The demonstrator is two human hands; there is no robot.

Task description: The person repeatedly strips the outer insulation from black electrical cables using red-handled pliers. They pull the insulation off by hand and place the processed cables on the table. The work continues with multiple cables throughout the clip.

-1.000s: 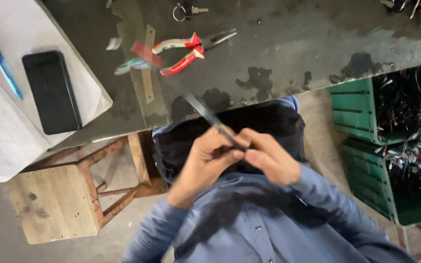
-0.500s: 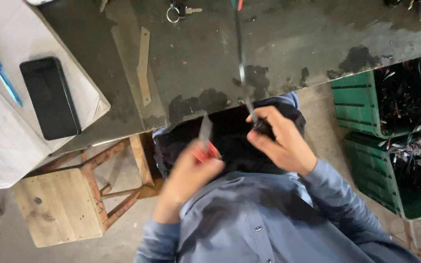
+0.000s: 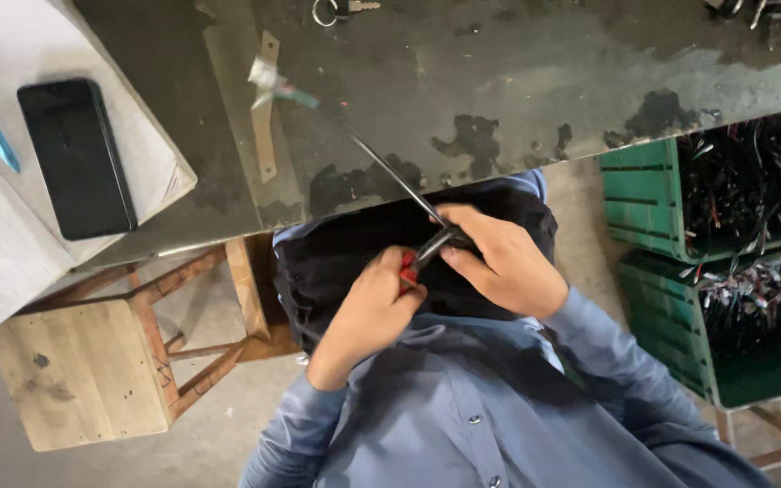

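1. Gripping the red-handled pliers [image 3: 411, 264], your left hand [image 3: 368, 312] is closed round the handles, over your lap and just below the table edge
2. Your right hand [image 3: 499, 262] pinches shut on the long thin dark cable [image 3: 390, 167]; it runs taut up to a green-and-white end [image 3: 275, 86] lying on the worn dark metal table [image 3: 517, 81]
3. The plier nose meets the cable right beside your right fingertips; whether it has bitten cannot be told
4. Keep the cable taut and straight, fingers clear of the nose, and squeeze squarely
5. Noted nearby: black phone [image 3: 76, 155] on white paper, wooden stool [image 3: 83, 380], green plastic crates [image 3: 662, 208] of wiring on your right
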